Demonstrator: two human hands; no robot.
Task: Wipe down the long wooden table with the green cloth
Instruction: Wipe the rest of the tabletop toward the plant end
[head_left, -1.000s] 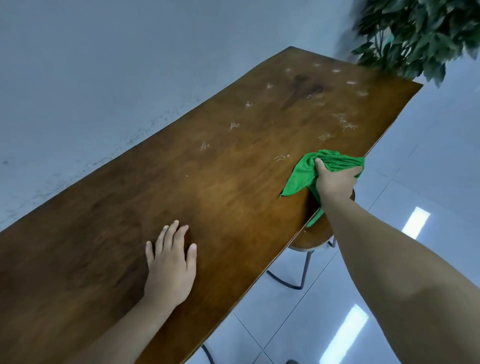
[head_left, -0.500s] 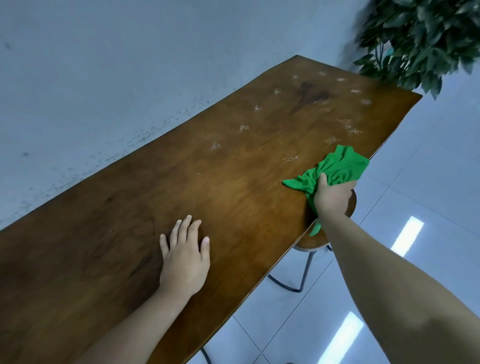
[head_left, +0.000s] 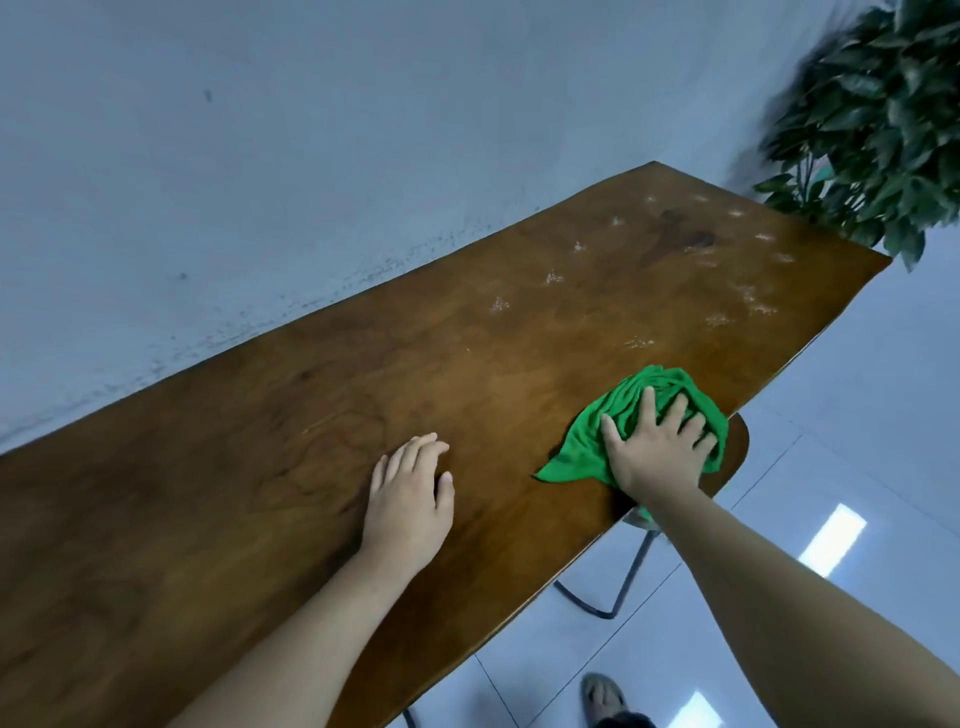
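The long wooden table (head_left: 249, 499) runs diagonally from bottom left to upper right. Pale dusty specks (head_left: 719, 318) dot its far end. The green cloth (head_left: 587, 447) lies bunched near the table's front edge. My right hand (head_left: 657, 452) presses flat on top of it, fingers spread. To the left of the cloth my left hand (head_left: 410, 501) rests palm down on the bare wood, holding nothing.
A grey wall (head_left: 260, 156) runs along the table's far side. A leafy plant (head_left: 883, 119) stands past the far end. Below the front edge a round stool (head_left: 735, 457) with metal legs stands on the white tiled floor (head_left: 857, 467). A foot (head_left: 602, 696) shows below.
My right hand went from gripping the cloth at the table's edge to pressing it flat on the wood, slightly nearer. The view shifted, so the table sits lower in frame.
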